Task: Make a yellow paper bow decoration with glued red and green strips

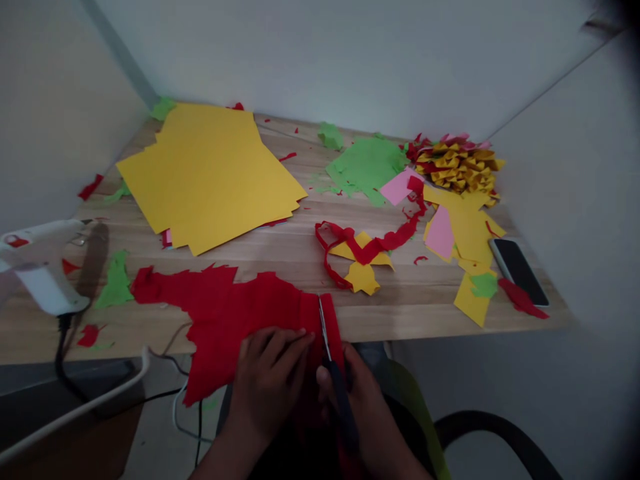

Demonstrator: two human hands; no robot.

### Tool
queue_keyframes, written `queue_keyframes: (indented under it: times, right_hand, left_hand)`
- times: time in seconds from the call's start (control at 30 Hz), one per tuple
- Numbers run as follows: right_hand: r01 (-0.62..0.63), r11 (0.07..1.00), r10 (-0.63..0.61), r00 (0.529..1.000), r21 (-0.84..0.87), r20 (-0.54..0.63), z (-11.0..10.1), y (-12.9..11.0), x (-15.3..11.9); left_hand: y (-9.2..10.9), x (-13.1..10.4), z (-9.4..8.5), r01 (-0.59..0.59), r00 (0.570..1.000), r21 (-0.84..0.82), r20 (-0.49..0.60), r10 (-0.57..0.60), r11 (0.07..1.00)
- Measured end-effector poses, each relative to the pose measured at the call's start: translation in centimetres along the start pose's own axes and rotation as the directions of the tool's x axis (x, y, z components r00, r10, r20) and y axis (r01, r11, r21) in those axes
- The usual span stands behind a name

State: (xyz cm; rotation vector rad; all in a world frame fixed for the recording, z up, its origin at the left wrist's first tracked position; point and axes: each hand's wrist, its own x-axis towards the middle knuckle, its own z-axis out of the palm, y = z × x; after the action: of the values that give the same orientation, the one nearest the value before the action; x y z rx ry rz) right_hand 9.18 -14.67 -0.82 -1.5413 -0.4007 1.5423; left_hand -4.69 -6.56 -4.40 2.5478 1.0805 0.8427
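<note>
1. My left hand [273, 373] lies back-up on the red sheet [250, 310], fingers bent close together just left of the cut; whether the thumb pinches from below I cannot tell. I would press there firmly enough that the sheet does not creep.
2. My right hand [361, 390] is closed around the dark handles of the scissors [335, 377]. The two hands sit near each other without touching.
3. The red sheet spreads over the front of the desk [400, 320], its lower part dropping past the edge between my arms. That loose part could drag, so I would keep it from pulling.
4. The blades point away from me, close to the sheet's right-hand side, with a narrow red band [331, 320] to their right. I would watch that band's width and steer by turning the sheet, not by twisting my wrist.
5. The blades look almost together; I cannot tell if they are fully closed. Long, even strokes should leave a cleaner edge than short snips.
6. My left fingertips are just beside the blades, so I would draw them back a little before each bite.
</note>
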Motion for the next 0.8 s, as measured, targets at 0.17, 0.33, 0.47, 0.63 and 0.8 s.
queue_keyframes:
  times: [0.17, 0.33, 0.47, 0.63, 0.8]
  right_hand:
    - [-0.009, 0.999, 0.009, 1.0, 0.032, 0.012, -0.2, 1.1, 0.2]
    - [0.006, 1.0, -0.007, 0.994, 0.017, 0.109, -0.8, -0.6, -0.5]
    - [-0.078, 0.993, 0.067, 0.989, 0.084, 0.131, -0.9, -1.0, -0.5]
    - [-0.119, 0.992, 0.111, 0.986, 0.053, 0.127, -0.9, -1.2, 0.1]
    - [-0.026, 0.999, 0.019, 0.969, 0.026, 0.246, -0.3, -2.7, 0.6]
  left_hand:
    - [-0.2, 0.3, -0.2, 0.002, 1.0, -0.024, 0.006, -0.002, 1.0]
    - [-2.3, 1.3, -1.5, 0.023, 0.997, -0.081, 0.072, -0.017, 0.996]
    - [-5.0, 5.5, -6.1, 0.212, 0.965, 0.05, -0.17, -0.201, 0.976]
    - [-8.1, 16.4, -14.8, 0.349, 0.708, 0.154, -0.69, -0.153, 0.924]
    - [-12.7, 26.9, -17.5, 0.175, 0.527, 0.023, -0.846, -0.074, 0.984]
